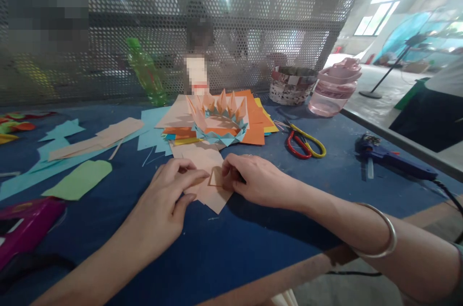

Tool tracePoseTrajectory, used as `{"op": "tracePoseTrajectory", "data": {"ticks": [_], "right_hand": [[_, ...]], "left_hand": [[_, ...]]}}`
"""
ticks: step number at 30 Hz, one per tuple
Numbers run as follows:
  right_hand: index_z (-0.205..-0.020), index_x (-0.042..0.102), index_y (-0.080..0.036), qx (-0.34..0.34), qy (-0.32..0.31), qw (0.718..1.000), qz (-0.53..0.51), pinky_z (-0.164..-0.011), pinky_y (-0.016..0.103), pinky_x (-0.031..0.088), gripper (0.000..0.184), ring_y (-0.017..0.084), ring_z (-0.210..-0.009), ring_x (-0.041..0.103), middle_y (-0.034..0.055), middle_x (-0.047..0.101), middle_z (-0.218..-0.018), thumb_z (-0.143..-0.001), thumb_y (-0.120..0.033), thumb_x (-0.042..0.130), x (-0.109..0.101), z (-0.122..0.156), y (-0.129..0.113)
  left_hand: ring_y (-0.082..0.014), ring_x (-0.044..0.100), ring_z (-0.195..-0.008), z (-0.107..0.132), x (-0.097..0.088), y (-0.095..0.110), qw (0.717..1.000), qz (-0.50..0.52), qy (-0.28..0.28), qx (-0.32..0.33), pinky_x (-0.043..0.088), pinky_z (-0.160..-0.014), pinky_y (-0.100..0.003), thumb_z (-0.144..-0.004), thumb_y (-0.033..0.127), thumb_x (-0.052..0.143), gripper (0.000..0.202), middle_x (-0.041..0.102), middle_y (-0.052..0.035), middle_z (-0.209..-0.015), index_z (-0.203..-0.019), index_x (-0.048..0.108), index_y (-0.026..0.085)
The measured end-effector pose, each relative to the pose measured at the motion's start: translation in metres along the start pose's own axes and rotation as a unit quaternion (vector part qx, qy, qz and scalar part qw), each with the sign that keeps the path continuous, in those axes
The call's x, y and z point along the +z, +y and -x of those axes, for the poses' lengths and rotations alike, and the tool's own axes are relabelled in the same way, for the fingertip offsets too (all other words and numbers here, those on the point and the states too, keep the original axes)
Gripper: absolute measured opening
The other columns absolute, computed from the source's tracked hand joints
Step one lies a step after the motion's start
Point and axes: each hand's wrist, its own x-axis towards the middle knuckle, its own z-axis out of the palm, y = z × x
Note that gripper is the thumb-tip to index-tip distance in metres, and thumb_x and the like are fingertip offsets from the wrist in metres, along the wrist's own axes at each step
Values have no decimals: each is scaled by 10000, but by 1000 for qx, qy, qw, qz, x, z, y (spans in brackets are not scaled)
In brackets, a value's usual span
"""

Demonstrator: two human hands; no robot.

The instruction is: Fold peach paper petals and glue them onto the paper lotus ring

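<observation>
Small folded peach paper piece (215, 177) lies between the two hands, on top of overlapping peach paper sheets (219, 204) on the blue tabletop (264, 243). The left hand (168, 188) arches over the left part of those sheets, thumb and index finger parted, fingertips just beside the folded piece. The right hand (258, 176) is curled at the piece's right edge; whether its fingertips pinch it cannot be told. A bangle (392, 233) circles the right forearm.

Just beyond the hands, a folded-paper ring (224, 140) with a blue base and peach points rests on a stack of coloured paper (256, 136). Left of the left hand lie a light green paper cutout (81, 179) and a magenta device (31, 224). Right of the stack are red-and-yellow-handled scissors (308, 135), then a blue glue gun (398, 159). Farther back stand a green bottle (148, 72), tilted, a round basket (292, 86) and a pink jug (333, 89).
</observation>
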Motion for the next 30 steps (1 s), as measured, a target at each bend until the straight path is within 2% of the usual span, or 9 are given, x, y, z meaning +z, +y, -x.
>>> {"op": "tracePoseTrajectory", "data": {"ticks": [2,4,7,10,15,20,22,26,30], "right_hand": [[-975,562,-181,0,-1,1000,-1,-625,226,309,195,130,-716,551,-1,658,-799,-794,-108,560,0,0,1],[-972,560,-183,-3,1,1000,-2,-622,227,306,175,125,-701,545,-4,657,-794,-807,-123,562,1,0,1],[-963,562,-185,-7,7,1000,-1,-624,229,304,148,122,-687,532,-7,650,-780,-821,-141,563,2,0,3],[-954,563,-187,-11,9,1000,-9,-626,229,306,173,117,-677,525,-13,642,-762,-799,-110,558,3,0,4],[-930,572,-181,-16,1,999,-40,-624,216,328,180,103,-662,517,-23,624,-747,-775,-92,556,1,-2,6],[-938,583,-169,-7,-29,996,-88,-627,202,365,249,90,-639,515,-30,611,-732,-729,-40,543,-4,-5,11],[-944,590,-166,3,-38,994,-105,-625,200,376,218,88,-633,519,-26,612,-740,-747,-77,568,-4,-7,11],[-918,598,-172,39,6,996,-79,-600,205,355,141,99,-640,530,-19,620,-734,-801,-245,626,3,-7,5],[-882,594,-187,34,46,998,-4,-604,212,327,153,107,-661,525,-19,632,-757,-737,-144,609,9,-4,1]], "left_hand": [[-258,538,-999,3,-1,6,995,-91,-2,48,463,-838,-439,-818,-20,383,519,545,-90,-1151,-1183,617,265],[-258,550,-961,6,-1,10,985,-132,-23,105,459,-800,-427,-731,-92,370,628,590,-88,-1091,-1176,637,262],[-258,557,-924,6,0,11,977,-149,-30,149,458,-763,-413,-632,-124,371,706,618,-85,-1025,-1173,644,240],[-270,553,-921,4,0,10,972,-157,-25,172,461,-764,-423,-584,-115,378,695,619,-99,-1012,-1146,651,190],[-257,550,-906,2,0,10,972,-144,-4,186,452,-774,-417,-618,-110,365,616,623,-95,-970,-1074,671,167],[-249,549,-931,4,0,10,976,-134,-3,173,451,-783,-405,-669,-103,377,579,623,-101,-1037,-1082,668,179],[-250,550,-929,5,1,9,977,-132,-8,167,453,-773,-404,-668,-102,382,585,623,-99,-1049,-1092,665,186],[-253,548,-923,4,1,10,979,-123,-12,160,456,-770,-412,-670,-94,382,575,626,-101,-1048,-1086,669,180],[-235,555,-898,2,-1,12,980,-113,-6,162,447,-770,-398,-692,-85,371,541,641,-85,-976,-1043,688,178]]}}
